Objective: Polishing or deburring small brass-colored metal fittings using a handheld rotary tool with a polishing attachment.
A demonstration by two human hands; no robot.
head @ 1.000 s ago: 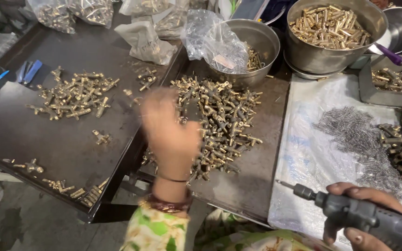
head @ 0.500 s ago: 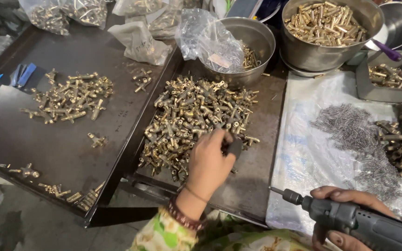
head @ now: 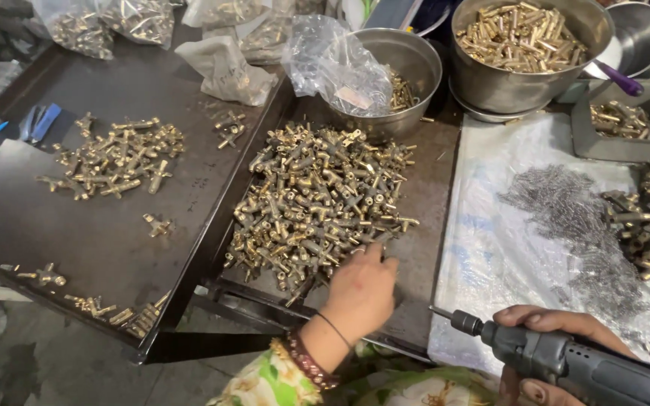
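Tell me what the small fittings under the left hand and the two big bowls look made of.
Fittings in the pile: likely brass, judging by the yellow-gold metallic shine, slightly dulled. Bowls: probably stainless steel, with silver-grey brushed walls and soft reflections. The left hand touches the pile's near edge.

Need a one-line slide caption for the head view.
Left hand picks from brass fittings pile on dark tray; right hand grips rotary tool.

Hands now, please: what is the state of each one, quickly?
Left hand: fingers curled at the near edge of the brass parts pile; whether it holds one cannot be told.
Right hand: closed around the grey power tool.
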